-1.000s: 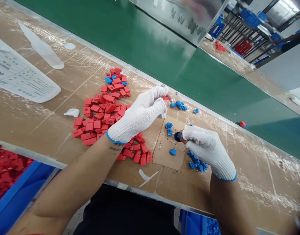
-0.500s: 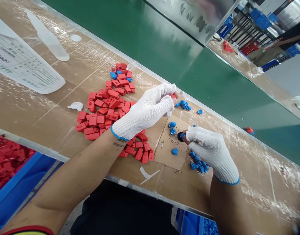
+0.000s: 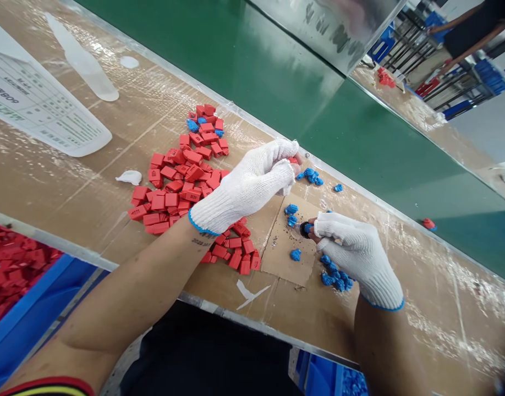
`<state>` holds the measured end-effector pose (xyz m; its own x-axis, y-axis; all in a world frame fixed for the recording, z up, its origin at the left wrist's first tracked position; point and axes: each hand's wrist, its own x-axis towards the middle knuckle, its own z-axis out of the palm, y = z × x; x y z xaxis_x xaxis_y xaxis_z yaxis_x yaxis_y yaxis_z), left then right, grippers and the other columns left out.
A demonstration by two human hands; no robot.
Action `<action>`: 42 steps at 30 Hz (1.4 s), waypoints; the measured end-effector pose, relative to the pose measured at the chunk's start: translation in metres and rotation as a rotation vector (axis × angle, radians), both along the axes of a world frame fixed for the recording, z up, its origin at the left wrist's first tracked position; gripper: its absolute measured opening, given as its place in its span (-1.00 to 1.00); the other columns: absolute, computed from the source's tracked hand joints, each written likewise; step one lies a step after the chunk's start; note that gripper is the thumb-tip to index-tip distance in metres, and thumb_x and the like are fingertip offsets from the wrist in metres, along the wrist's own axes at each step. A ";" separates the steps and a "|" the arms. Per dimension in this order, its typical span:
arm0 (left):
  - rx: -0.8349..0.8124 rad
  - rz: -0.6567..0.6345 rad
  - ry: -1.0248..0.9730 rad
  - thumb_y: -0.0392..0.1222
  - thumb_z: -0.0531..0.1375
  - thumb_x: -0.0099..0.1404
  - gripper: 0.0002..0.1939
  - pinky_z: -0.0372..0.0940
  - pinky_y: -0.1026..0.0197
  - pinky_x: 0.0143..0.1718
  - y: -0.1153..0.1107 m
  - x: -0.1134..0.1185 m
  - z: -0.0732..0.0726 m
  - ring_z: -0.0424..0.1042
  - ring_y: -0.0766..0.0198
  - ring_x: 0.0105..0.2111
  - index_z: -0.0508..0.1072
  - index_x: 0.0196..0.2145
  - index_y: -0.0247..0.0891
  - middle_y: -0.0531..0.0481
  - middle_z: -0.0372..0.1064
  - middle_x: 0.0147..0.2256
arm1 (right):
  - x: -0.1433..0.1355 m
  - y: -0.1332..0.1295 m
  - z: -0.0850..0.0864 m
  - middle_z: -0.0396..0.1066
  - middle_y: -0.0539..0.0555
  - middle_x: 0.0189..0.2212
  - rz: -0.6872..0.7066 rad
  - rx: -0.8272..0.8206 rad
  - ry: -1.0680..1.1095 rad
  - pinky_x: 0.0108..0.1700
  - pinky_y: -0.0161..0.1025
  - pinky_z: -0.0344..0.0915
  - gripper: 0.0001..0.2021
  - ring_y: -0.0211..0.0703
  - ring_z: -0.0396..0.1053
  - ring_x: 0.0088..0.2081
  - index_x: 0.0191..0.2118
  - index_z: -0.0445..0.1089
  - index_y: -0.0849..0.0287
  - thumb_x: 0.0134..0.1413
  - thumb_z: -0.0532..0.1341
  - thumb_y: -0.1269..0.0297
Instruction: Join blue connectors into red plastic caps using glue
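Observation:
My left hand (image 3: pixel 252 181), in a white knit glove with bare fingertips, is closed on a small red plastic piece (image 3: pixel 292 160) that mostly hides behind the fingers. Below that arm spreads a pile of red plastic blocks (image 3: pixel 190 173). On the right, my gloved right hand (image 3: pixel 353 247) pinches a dark round-ended thing (image 3: pixel 305 229), black at the rim with some blue by the fingertips; its kind is unclear. It is over a cardboard piece (image 3: pixel 283 261), where a few small blue parts (image 3: pixel 295 254) lie. More blue parts (image 3: pixel 337 279) are heaped under the right hand.
A blue bin of red blocks (image 3: pixel 17 269) stands at lower left; another blue bin (image 3: pixel 324 377) sits below the table edge. A printed label sheet (image 3: pixel 71 135) and white scraps (image 3: pixel 129 177) lie on the table. A green strip (image 3: pixel 219 52) runs behind. A person (image 3: pixel 473 33) stands at upper right.
Both hands keep nearly the same place and grip. The whole view has shifted very slightly. In the background, the person at upper right has changed position.

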<state>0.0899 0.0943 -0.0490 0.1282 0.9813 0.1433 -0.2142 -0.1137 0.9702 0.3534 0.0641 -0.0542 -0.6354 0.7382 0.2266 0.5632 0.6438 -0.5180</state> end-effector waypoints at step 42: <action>-0.052 -0.019 -0.007 -0.19 0.15 0.49 -0.85 0.32 0.13 -0.31 -0.002 -0.004 -0.003 0.32 0.24 -0.45 0.52 -0.23 -0.15 0.07 0.29 -0.49 | 0.022 -0.003 0.005 0.67 0.07 -0.23 -0.219 -0.039 0.009 -0.30 -0.18 0.52 -0.88 -0.07 0.64 -0.31 -0.13 0.50 0.05 0.26 0.41 0.28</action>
